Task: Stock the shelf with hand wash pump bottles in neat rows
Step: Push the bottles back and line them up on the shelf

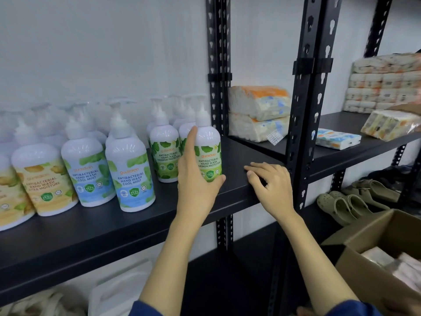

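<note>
Your left hand (196, 179) wraps its grip around a green-label hand wash bottle (208, 151), thumb under the label's near right edge and index finger pointing up the left shoulder. The bottle stands upright on the black shelf (91, 229), at the right end of the rows, just right of two other green-label bottles (165, 151). Left of them stand the blue Cool Mint bottles (131, 172) and yellow Extra Moisture bottles (44, 179). Your right hand (270, 183) holds nothing, its fingers loosely bent and resting on the shelf's near edge, right of the bottle. Tissue packs (258, 112) sit farther right.
</note>
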The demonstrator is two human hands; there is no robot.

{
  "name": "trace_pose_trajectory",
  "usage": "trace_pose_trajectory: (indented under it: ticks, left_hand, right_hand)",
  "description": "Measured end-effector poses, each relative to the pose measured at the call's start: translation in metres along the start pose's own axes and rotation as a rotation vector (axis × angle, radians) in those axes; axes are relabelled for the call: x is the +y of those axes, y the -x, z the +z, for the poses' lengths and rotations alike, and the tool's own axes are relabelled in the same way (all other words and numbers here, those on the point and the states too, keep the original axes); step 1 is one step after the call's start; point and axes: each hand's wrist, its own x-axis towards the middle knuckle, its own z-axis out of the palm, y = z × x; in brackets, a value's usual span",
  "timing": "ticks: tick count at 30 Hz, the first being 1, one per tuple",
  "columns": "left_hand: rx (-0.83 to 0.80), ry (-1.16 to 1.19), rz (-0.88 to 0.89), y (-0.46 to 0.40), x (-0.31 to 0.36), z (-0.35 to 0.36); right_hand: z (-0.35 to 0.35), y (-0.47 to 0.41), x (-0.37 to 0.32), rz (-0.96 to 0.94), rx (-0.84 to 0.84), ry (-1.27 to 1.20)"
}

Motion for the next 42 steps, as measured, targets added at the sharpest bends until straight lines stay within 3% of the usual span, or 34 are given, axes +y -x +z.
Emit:
trace_pose_trajectory:
  ticks: [5,12,20,42]
  left_hand:
    - [-0.091,-0.058,0.020,-0.005,-0.001,-0.013]
    - [0.050,-0.149,0.022,0.000,-0.004,-0.005]
    - [-0.034,-0.094,0.041,-0.008,-0.012,-0.009]
    - [0.019,-0.180,-0.003,-0.003,-0.008,-0.005]
  right_hand:
    - [0.002,0.000,-0.001,0.009,0.021,-0.016]
    - [0.004,0.001,-0.001,0.005,0.036,-0.017]
    - [0.005,0.001,-0.001,0.014,0.048,-0.032]
    - [0.002,0.001,-0.004,0.026,0.034,-0.024]
